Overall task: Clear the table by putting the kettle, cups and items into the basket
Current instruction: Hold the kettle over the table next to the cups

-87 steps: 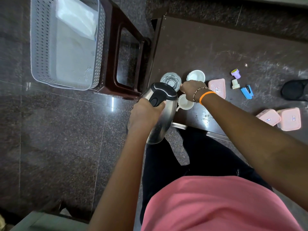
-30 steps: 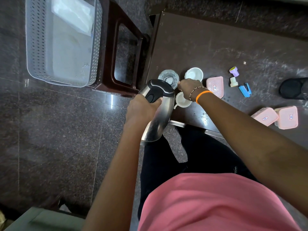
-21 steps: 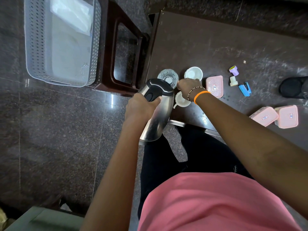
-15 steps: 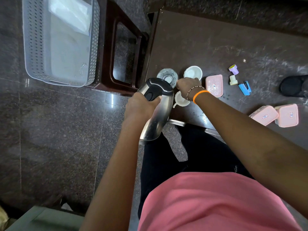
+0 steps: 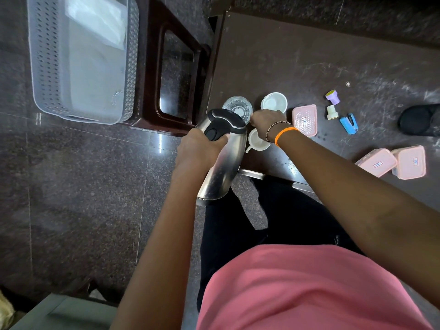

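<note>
Pale perforated basket on a dark stool, left of the scratched tabletop. Steel kettle with black lid, tilted off the tabletop's near corner, gripped by left hand. Right hand curled beside glass and white cups; cannot tell what it grasps.

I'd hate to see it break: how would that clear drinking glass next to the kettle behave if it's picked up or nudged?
The glass looks rigid and probably fragile, being clear and thin-walled. It stands upright near the table corner, so a sideways nudge might send it over the edge. Its smooth wall may be slippery. The right hand is reaching beside it; whether it has a grip is unclear.
</note>
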Available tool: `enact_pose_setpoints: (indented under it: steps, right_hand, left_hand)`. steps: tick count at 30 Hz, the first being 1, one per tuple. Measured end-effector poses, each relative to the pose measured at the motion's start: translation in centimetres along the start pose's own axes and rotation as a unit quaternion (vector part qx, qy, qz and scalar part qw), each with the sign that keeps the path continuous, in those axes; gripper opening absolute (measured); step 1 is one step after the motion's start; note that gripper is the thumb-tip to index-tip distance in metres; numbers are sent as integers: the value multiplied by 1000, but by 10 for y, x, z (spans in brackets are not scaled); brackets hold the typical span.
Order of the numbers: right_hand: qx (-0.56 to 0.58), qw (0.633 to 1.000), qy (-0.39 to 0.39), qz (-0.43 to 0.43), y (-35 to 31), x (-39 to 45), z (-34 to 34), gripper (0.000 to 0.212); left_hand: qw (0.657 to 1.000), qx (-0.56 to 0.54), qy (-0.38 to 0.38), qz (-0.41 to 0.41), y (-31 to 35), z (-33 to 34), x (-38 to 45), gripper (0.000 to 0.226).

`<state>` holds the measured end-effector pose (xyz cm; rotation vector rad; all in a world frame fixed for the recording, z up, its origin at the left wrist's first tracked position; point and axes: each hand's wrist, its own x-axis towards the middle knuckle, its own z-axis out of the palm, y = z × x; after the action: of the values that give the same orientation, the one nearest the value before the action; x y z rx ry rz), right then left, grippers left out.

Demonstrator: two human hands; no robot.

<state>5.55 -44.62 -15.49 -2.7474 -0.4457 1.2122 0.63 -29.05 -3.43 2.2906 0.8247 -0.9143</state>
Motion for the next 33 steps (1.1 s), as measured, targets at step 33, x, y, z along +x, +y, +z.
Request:
enact_pose_setpoints:
  steps: [33]
  right_hand:
    - [-17,999,28,0,-1,0,7,29]
  left_hand:
    - [999,-50,-6,14,-17,2,5,42]
